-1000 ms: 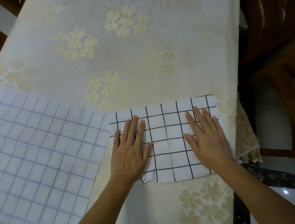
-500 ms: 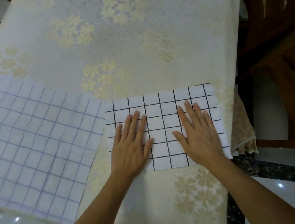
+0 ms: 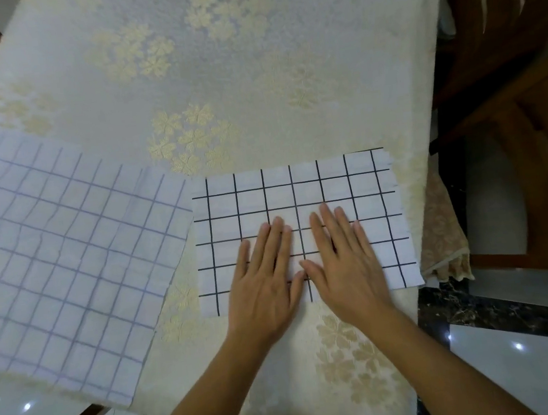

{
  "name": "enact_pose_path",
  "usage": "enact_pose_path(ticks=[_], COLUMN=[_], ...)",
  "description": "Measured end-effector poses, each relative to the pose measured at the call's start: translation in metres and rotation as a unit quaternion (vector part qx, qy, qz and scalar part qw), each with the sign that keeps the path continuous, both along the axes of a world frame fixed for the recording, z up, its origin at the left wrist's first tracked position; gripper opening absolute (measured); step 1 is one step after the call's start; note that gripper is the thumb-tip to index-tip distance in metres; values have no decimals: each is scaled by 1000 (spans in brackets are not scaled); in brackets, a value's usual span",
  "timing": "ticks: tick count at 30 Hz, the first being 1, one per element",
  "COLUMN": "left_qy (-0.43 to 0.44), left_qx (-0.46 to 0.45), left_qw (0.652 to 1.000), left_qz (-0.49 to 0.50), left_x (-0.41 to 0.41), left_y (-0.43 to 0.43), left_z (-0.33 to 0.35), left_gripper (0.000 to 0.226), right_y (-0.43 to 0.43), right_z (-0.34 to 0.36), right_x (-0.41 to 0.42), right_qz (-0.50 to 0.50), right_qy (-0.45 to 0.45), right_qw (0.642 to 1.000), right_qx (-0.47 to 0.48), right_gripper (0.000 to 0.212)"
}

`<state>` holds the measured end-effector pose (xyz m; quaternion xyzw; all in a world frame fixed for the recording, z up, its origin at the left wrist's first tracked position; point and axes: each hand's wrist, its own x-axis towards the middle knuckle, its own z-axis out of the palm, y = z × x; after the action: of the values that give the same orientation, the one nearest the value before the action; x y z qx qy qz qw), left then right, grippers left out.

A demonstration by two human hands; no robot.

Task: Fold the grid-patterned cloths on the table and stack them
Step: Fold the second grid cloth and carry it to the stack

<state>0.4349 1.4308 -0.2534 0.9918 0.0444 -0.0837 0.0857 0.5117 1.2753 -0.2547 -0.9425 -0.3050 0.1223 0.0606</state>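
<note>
**Inspector:** Cotton-like white cloth with black grid lines [image 3: 299, 197], folded to a rectangle, lies flat near the front right corner of the desk [image 3: 249, 72]. A cream tablecloth with pale gold flowers [image 3: 188, 138] covers the desk.

**Clerk:** Hands?

**Inspector:** Left hand [image 3: 267, 273] and right hand [image 3: 344, 260] both press palm-down on the near half of that cloth. Fingers [image 3: 328, 221] are straight and close together, flat on the fabric, gripping nothing.

**Clerk:** Change since the earlier frames?

**Inspector:** One second ago the hands sat apart, one toward each side of the cloth. Half a second ago the gap was narrower. Now they have met at the centre; the thumbs touch or nearly touch over a vertical grid line. The cloth itself has kept its shape and place on the desk.

**Clerk:** Other cloth?

**Inspector:** Second cloth with faint purple grid lines [image 3: 65, 260] lies unfolded on the left side of the desk, slightly creased, its near corner hanging past the desk edge. Its right edge runs just beside the black-grid cloth; whether they touch, I cannot tell. No hand is on it.

**Clerk:** Surroundings?

**Inspector:** Dark wooden chair [image 3: 504, 41] at the right, glossy tiled floor [image 3: 526, 366] below.
</note>
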Motion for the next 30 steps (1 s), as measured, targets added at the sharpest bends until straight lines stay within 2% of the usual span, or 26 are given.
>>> enact_pose_path(ticks=[8,13,17,19,23,30], left_qy=[14,-31,-2,10,-19,-13], left_qx=[16,10,15,20,12,-8], left_qw=[998,999,1000,1000,998,999], left_qz=[60,34,9,21,57,47], left_x=[-38,16,70,72,59,59], left_y=[45,36,31,43,68,69], left_z=[1,11,6,-1,-9,-8], left_gripper=[73,68,70,71,72,73], right_y=[-60,-25,20,17,-18,-38], right_z=[-6,7,4,-2,-7,0], right_x=[23,47,75,86,105,103], right_qz=[-34,-57,-36,-29,-62,-116], right_qy=[-5,-21,1,-1,-21,11], right_qw=[999,998,999,999,997,992], right_qx=[-30,10,-10,-25,-27,-40], right_gripper=[79,74,74,74,74,77])
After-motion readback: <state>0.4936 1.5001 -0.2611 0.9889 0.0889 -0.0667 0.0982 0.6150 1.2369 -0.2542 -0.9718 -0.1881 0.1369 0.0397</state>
